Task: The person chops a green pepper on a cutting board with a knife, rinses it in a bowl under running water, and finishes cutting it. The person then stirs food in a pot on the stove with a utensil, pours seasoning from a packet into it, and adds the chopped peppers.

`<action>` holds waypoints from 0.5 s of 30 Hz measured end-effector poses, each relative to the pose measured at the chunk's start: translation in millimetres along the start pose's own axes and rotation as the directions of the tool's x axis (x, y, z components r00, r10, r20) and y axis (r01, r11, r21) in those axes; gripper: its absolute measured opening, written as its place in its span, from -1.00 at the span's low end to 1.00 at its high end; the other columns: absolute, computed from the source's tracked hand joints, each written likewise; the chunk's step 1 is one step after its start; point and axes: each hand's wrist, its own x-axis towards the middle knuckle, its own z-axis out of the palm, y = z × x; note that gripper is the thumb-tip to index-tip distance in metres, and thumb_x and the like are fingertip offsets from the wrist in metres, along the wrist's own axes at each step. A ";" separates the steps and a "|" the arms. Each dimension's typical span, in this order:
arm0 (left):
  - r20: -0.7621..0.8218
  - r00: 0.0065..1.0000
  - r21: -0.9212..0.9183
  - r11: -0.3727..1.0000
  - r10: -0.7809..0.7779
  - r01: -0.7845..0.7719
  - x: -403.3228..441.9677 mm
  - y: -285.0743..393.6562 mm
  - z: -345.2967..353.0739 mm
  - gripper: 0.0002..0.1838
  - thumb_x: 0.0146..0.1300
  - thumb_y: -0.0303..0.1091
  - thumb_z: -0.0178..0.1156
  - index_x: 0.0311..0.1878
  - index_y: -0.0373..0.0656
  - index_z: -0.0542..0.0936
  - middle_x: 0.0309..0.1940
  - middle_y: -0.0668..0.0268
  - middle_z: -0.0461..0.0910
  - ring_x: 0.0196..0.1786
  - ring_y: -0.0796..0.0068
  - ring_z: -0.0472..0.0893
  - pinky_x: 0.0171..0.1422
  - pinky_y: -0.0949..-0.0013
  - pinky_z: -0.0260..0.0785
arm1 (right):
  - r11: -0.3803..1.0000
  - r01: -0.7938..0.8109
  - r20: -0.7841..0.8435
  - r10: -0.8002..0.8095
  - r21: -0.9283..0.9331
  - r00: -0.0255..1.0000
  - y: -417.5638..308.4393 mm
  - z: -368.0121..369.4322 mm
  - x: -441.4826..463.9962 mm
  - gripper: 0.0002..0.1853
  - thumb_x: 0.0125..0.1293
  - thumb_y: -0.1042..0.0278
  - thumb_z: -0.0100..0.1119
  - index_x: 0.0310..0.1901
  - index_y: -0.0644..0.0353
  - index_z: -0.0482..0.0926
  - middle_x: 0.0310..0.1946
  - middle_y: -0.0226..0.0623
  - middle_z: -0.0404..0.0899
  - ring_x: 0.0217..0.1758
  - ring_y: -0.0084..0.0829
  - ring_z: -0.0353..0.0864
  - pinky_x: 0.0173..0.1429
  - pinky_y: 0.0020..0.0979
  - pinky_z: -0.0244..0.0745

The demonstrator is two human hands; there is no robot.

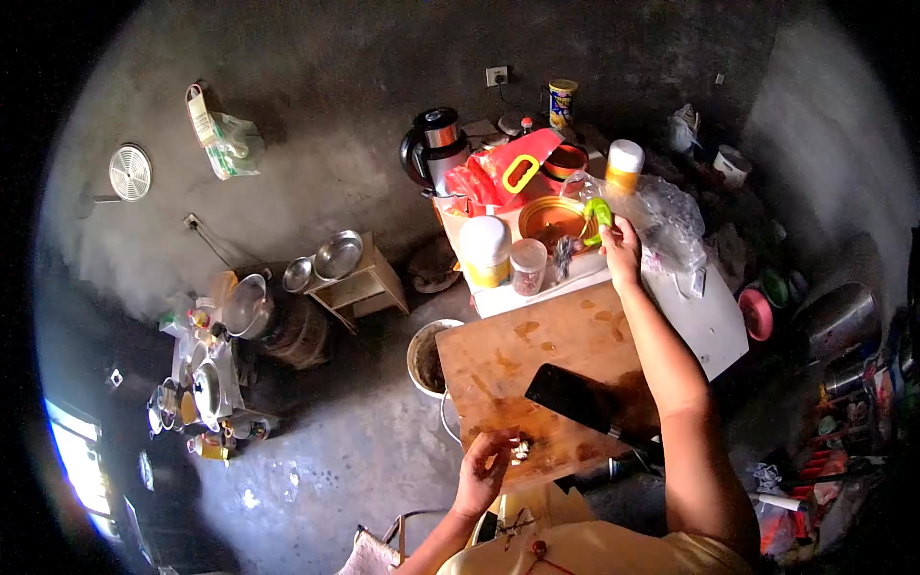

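My right hand [623,251] reaches out past the far edge of the wooden cutting board [479,369]. Its fingers are closed on a bright green, curved pepper [598,218], raised beside an orange-brown bowl [548,222]. At the board's near left edge is my left hand [484,471], its fingers loosely bent and the thumb apart from them. Small white pieces [520,449], perhaps garlic, lie on the board by its fingertips. A cleaver [572,396] with a dark, wide blade lies flat on the board, its handle toward my right arm. Wet patches mark the wood.
Behind the board, a white-topped table [704,331] carries white-lidded jars [485,251], a small clear jar [528,266], a red bag [489,177], a thermos jug [439,144] and clear plastic [666,220]. A bucket [422,359] stands left of the board; metal bowls [339,255] rest on a small cabinet.
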 end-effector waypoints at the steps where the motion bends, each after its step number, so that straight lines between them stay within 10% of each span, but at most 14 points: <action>1: -0.011 1.000 -0.037 0.999 -0.027 0.027 -7.7 2.2 2.3 -0.64 0.21 -0.68 -0.01 0.08 -0.23 0.43 0.01 0.26 0.45 -0.06 0.48 0.53 -0.01 0.48 0.37 | 0.995 0.088 -0.073 -0.084 0.046 0.994 -0.6 2.1 -0.8 -0.84 0.23 0.43 0.12 -0.17 0.20 0.45 -0.52 -0.45 0.42 -0.66 -0.67 0.32 -0.61 -0.60 0.28; 4: -0.096 0.994 -0.121 0.992 -0.052 0.040 -25.8 19.7 14.9 -0.49 0.22 -0.66 0.00 0.25 -0.19 0.26 0.04 0.25 0.41 -0.01 0.49 0.50 0.04 0.47 0.34 | 0.987 -0.160 -0.024 0.160 -0.028 0.987 16.6 -20.3 -3.3 -0.88 0.24 0.44 0.10 -0.22 0.22 0.42 -0.50 -0.44 0.42 -0.70 -0.66 0.29 -0.65 -0.59 0.27; 6: -0.061 0.997 -0.134 0.990 -0.046 0.037 -37.7 14.7 10.0 -0.38 0.26 -0.59 0.02 0.37 -0.11 0.09 0.03 0.25 0.41 0.02 0.49 0.47 0.09 0.46 0.31 | 0.999 -0.039 -0.158 0.043 0.029 0.986 4.5 -23.8 -13.8 -0.87 0.19 0.48 0.10 -0.22 0.23 0.41 -0.47 -0.38 0.45 -0.64 -0.59 0.37 -0.58 -0.57 0.33; 10: -0.017 0.994 -0.243 0.965 -0.104 0.097 -57.1 9.6 12.3 -0.29 0.29 -0.43 0.08 0.42 0.02 -0.05 0.08 0.23 0.38 0.05 0.45 0.45 0.16 0.42 0.27 | 0.809 0.125 -0.016 -0.164 -0.575 0.986 8.4 -51.1 -26.2 -0.79 0.09 0.60 0.04 -0.18 0.26 0.44 -0.40 -0.32 0.50 -0.39 -0.50 0.46 -0.28 -0.51 0.41; 12: -0.050 0.994 -0.240 0.968 -0.094 0.079 -59.8 13.3 17.6 -0.29 0.26 -0.32 0.13 0.39 -0.10 0.01 0.06 0.18 0.40 0.06 0.35 0.46 0.17 0.32 0.29 | 0.793 0.186 -0.050 -0.262 -0.580 0.964 3.9 -46.2 -41.1 -0.78 0.08 0.67 -0.06 -0.24 0.22 0.47 -0.53 -0.41 0.47 -0.52 -0.57 0.47 -0.42 -0.50 0.39; 15: 0.020 0.981 -0.395 0.900 -0.194 0.186 -51.3 14.9 22.5 -0.40 0.30 -0.24 0.07 0.33 -0.22 0.14 0.16 0.16 0.36 0.18 0.30 0.40 0.23 0.29 0.25 | 0.983 0.045 0.215 -0.006 -0.178 0.977 -65.5 -28.3 -98.0 -0.75 0.00 0.74 -0.08 -0.32 0.22 0.50 -0.52 -0.42 0.42 -0.51 -0.65 0.41 -0.62 -0.60 0.32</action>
